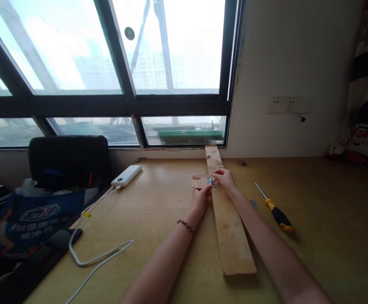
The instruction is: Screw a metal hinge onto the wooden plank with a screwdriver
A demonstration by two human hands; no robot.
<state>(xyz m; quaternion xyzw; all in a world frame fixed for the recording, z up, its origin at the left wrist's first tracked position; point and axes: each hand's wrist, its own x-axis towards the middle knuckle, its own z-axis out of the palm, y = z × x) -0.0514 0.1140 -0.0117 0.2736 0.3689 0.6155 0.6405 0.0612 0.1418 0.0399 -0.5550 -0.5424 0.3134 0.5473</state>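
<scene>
1 head-worn camera looks forward and down from the 6 o'clock side, near above the table [161,198], with the window [107,100] toward 11 o'clock.

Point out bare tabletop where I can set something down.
Bare tabletop lies between the white cable and left forearm, and right of the screwdriver. Crowded: around the hinge, with left hand, right hand, small wood piece and long board.

The long board [233,228], lower centre, is pale tan with brown marks; the hinge [213,182], mid-frame, is silvery. At right, the screwdriver handle [278,214] is yellow and black. The table [164,207] is yellowish tan.
</scene>
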